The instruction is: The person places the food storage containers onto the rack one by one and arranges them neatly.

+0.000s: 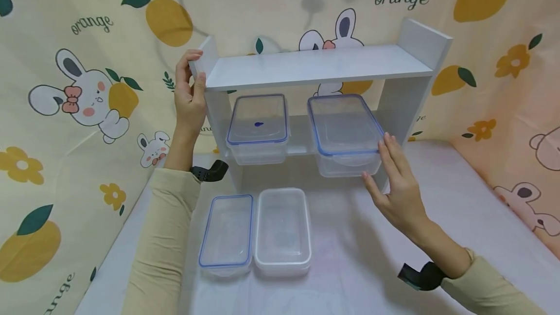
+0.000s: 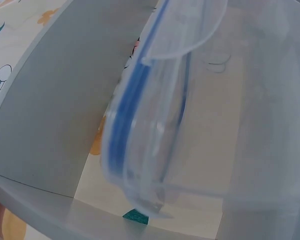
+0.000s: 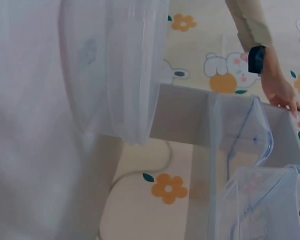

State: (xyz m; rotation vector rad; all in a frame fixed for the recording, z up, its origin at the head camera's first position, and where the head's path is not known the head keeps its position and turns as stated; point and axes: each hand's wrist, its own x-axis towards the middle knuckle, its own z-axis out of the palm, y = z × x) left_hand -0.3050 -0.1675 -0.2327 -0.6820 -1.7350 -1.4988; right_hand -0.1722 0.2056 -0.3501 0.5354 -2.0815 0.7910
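Four clear plastic rectangular containers are in view. On the middle board of the white two-tier shelf (image 1: 306, 69), at the centre of the frame, sits a blue-rimmed lidded container with a small dark blue mark (image 1: 258, 132). To its right, apart from it, a larger-looking blue-rimmed lidded container (image 1: 345, 125) juts past the board's front edge. Below, lower centre of the frame, a flat blue-rimmed container (image 1: 227, 232) lies on the white tabletop (image 1: 350, 271), just beside a pale-rimmed translucent container (image 1: 283, 227). The pale surfaces show through all four.

The left hand (image 1: 190, 94), left of centre, grips the shelf's left side panel near its top, its fingers bent round the panel and the thumb at the front edge. The right hand (image 1: 400, 193), right of centre, touches the right-hand container's near right corner: the fingers are straight and close together at the lid's edge, the thumb spread away from them against the lower corner.

The left forearm, in a beige sleeve (image 1: 162, 237), rises steeply from the bottom; the right one slants up from the lower right corner.
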